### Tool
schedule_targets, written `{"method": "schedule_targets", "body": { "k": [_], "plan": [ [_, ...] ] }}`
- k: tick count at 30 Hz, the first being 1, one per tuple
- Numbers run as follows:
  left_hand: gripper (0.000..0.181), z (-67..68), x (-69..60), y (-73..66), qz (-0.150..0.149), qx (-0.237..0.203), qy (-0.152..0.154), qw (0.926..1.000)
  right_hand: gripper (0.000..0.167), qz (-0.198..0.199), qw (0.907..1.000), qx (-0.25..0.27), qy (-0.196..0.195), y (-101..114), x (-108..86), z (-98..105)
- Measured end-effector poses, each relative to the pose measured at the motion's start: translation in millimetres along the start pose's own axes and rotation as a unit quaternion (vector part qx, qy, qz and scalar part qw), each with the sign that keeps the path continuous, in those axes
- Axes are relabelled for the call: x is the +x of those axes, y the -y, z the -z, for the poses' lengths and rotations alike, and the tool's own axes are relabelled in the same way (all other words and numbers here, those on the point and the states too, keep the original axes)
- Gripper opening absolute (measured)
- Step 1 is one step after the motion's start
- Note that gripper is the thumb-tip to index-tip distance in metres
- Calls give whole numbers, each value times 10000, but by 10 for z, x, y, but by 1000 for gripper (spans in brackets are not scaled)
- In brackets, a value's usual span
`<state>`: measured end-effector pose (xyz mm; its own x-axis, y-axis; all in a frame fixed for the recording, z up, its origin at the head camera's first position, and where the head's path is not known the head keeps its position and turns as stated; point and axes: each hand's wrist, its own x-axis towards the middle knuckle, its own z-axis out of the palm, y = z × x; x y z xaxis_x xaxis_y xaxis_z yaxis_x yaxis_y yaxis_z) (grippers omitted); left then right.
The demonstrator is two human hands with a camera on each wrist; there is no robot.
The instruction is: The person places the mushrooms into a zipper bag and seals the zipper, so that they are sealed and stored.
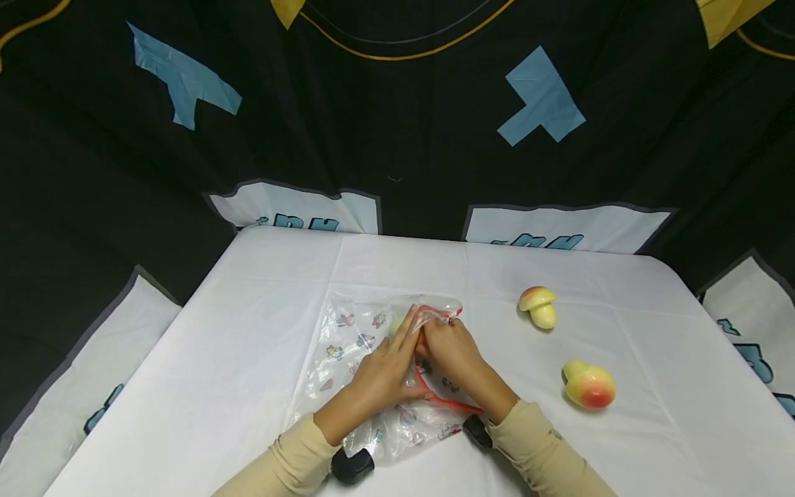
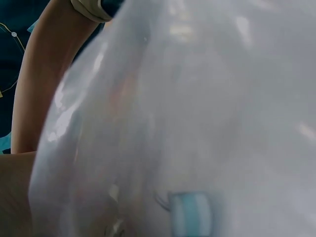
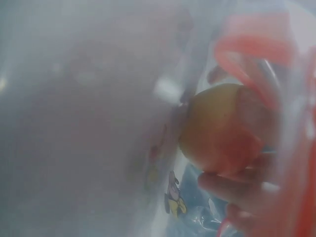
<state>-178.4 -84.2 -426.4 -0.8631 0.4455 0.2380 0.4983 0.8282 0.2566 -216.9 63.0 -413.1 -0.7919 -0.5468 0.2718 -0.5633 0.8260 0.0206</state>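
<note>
A clear zip bag [image 1: 335, 352] with small cartoon prints and a red zip edge lies on the table. My left hand [image 1: 381, 369] rests on its mouth, fingers straight and thumb spread apart along the red edge. Through that mouth reaches my right hand [image 1: 453, 348]. In the right wrist view its fingers [image 3: 227, 187] grip a rounded yellow-and-red toy piece [image 3: 217, 128], seen through hazy plastic. A pale yellow shape [image 1: 395, 325] shows through the bag beside the left fingers. Bag plastic [image 2: 222, 98] fills most of the left wrist view, hiding the left fingers.
To the right of the bag lie two yellow toy pieces with red blush: a mushroom-shaped one [image 1: 537, 307] farther back and a rounded, two-lobed one [image 1: 590, 384] nearer. A white cloth [image 1: 205, 359] covers the table. Behind it hangs a dark printed curtain [image 1: 397, 138].
</note>
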Motion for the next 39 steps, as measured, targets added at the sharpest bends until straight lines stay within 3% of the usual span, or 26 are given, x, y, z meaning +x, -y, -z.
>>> {"method": "schedule_targets", "body": {
  "k": [11,15,20,24,30,34,39],
  "plan": [
    [113,65,-2,-38,229,-137,6,9996,23,155,9973,-205,-688,39,46,-89],
    [113,74,-5,-47,230,-98,-14,9997,21,67,9982,47,-588,48,47,-68],
    [110,65,-7,-55,195,48,45,9998,18,-11,9969,773,-157,24,13,-32],
    [109,69,-11,-60,292,165,141,9993,21,-52,9871,1591,138,3,-12,5],
    [107,71,-26,-75,354,335,192,9986,23,-6,9631,2626,590,-35,-36,15],
    [105,64,-29,-69,313,479,82,9983,25,261,9512,2964,818,-61,-43,-36],
    [108,28,-25,-64,18,704,-115,9975,33,420,9474,3058,846,-102,-41,-74]
  ]
}}
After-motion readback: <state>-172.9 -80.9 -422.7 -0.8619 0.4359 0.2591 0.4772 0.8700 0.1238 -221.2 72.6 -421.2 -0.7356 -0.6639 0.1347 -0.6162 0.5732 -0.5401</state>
